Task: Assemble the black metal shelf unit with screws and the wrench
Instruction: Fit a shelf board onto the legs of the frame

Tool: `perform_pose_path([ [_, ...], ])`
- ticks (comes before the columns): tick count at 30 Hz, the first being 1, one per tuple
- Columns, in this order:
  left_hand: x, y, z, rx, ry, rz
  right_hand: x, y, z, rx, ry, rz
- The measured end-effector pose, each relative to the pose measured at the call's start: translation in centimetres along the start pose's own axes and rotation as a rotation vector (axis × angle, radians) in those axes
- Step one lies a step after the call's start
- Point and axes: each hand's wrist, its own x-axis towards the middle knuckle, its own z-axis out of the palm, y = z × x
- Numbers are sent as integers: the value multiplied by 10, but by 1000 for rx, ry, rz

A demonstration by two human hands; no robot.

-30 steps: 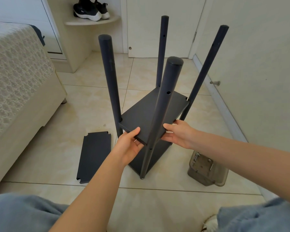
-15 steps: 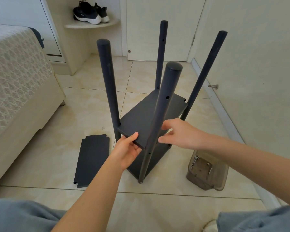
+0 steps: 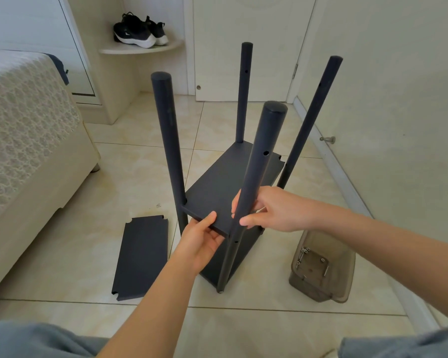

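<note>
A bed (image 3: 23, 130) with a lace-patterned cover stood at the left on the glossy cream tile floor (image 3: 124, 177). Beside it a loose panel (image 3: 142, 257), flat, matte black and notched at its corners, lay on the tiles. The black metal shelf unit (image 3: 243, 164) stood upright at centre, four round capped posts rising from its flat shelves. The left hand (image 3: 202, 241) gripped the near edge of the upper shelf (image 3: 212, 200), thumb on top, fingers underneath. The right hand (image 3: 279, 210) curled round the near post (image 3: 264, 140), fingers behind it, thumb at the front. A smoky translucent plastic tub (image 3: 347, 277) holding silver screws (image 3: 305, 250) sat on the floor by the wall
</note>
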Motion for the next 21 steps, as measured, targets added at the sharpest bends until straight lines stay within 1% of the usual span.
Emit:
perform_pose_path([
  [5,4,-9,11,-26,21,32,5,18,-19,12,-72,-24],
  [9,7,-18,22,-50,-1,50,9,31,-33,-68,-83,-111],
  [17,14,-29,42,-19,-65,69,10,60,-51,-141,-15,-104],
  [21,17,-32,47,-11,-71,79,5,72,-44,-78,101,-51],
])
